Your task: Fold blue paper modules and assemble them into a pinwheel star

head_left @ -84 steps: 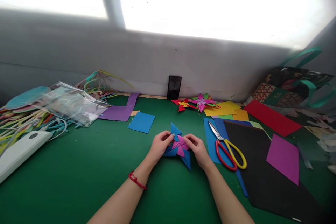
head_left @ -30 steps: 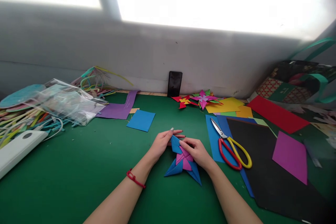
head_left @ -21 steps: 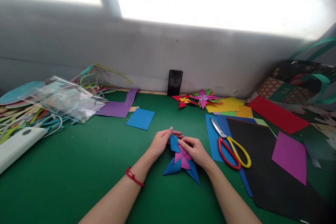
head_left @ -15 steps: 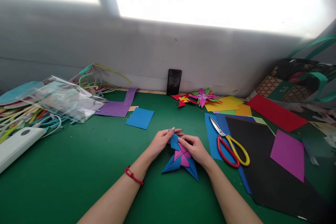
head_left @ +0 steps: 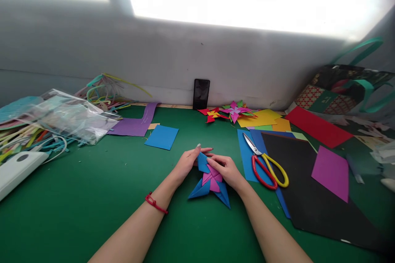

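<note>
A folded paper star (head_left: 212, 180), with a pink centre and blue points, is held just above or on the green table in front of me. My left hand (head_left: 187, 163) grips its upper left blue flap, thumb on top and fingers behind. My right hand (head_left: 226, 169) pinches the upper right side, its thumb and fingertips by the pink centre. Two lower blue points stick out towards me. The fingers cover the star's upper right part. Further off to the left lies a blue paper square (head_left: 162, 137).
Scissors (head_left: 262, 161) with red and yellow handles rest on blue and black sheets (head_left: 305, 189) at the right. Finished paper stars (head_left: 236, 111) and a phone (head_left: 201, 94) are at the back. Plastic bags (head_left: 89, 125), strips and a white device (head_left: 20, 168) fill the left.
The view has shifted slightly, so everything sits a little further left and up. Both hands keep the same hold on the paper star.
</note>
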The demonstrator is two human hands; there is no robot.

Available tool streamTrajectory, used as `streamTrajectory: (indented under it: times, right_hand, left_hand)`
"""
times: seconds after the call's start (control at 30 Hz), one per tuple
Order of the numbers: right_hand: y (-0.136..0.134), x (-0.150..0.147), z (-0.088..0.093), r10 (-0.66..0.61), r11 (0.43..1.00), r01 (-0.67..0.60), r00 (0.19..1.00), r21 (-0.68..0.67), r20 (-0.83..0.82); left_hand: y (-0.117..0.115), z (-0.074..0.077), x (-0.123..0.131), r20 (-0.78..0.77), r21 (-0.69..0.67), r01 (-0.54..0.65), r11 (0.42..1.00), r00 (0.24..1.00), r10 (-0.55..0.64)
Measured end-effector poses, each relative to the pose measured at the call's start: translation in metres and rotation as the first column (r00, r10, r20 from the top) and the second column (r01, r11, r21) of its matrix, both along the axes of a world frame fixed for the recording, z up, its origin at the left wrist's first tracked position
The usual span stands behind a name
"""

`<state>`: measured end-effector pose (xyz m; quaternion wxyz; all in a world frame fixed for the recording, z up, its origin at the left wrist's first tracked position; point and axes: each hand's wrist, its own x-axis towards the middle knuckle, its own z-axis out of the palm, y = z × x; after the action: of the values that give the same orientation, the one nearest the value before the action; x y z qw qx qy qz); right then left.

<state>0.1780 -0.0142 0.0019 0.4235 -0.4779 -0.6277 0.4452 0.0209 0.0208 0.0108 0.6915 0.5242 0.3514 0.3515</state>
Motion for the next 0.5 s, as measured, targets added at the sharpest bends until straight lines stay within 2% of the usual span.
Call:
streamTrajectory:
  times: [0.13,0.27,0.33,0.4,0.5]
  right_hand:
    - [-0.001,-0.001,0.003,-0.005,1.000,0.005,1.000,-0.002,0.017]
    - [0.001,0.001,0.005,-0.038,0.999,0.038,0.999,-0.010,-0.016]
    - [0.003,0.002,0.002,-0.112,0.993,0.111,0.991,-0.027,-0.068]
    - [0.006,0.004,-0.003,-0.228,0.974,0.223,0.963,-0.050,-0.144]
    - [0.011,0.006,-0.009,-0.315,0.949,0.305,0.920,-0.079,-0.233]
  left_hand:
    - [0.002,-0.004,0.000,0.009,-0.021,-0.045,0.999,0.999,0.045]
    - [0.007,-0.010,-0.001,0.108,-0.073,-0.130,0.989,0.985,0.138]
    - [0.009,-0.010,-0.002,0.146,-0.116,-0.149,0.982,0.975,0.166]
    - [0.009,-0.010,-0.002,0.117,-0.136,-0.137,0.981,0.981,0.153]
    - [0.006,-0.009,0.000,-0.015,-0.029,-0.103,0.994,0.995,0.103]
